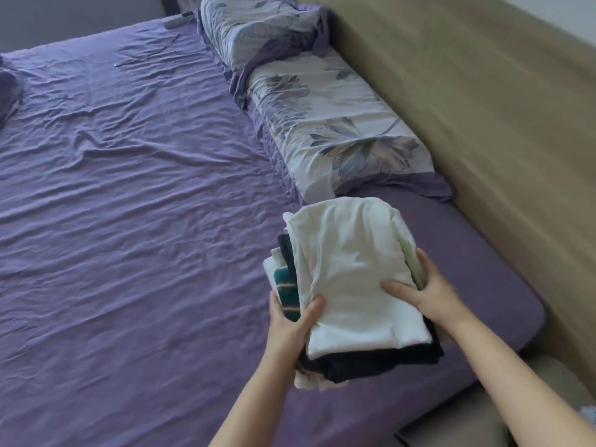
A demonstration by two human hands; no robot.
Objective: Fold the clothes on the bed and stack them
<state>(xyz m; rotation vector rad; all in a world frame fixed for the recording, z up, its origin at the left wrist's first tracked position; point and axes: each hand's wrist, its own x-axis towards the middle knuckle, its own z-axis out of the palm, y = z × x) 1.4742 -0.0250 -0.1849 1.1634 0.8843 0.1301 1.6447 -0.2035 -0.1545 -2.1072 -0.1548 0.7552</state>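
Clothes (348,269), folded and stacked with a white garment (351,253) on top, sit near the bed's (129,188) right corner, just below a floral pillow (338,130). The left hand (290,321) grips the stack's near left side, thumb curled over the white top. The right hand (422,291) clasps the right edge, fingers wrapped round it.

No text, label, brand, number or sign can be read anywhere, from twelve o'clock round the whole view to six.
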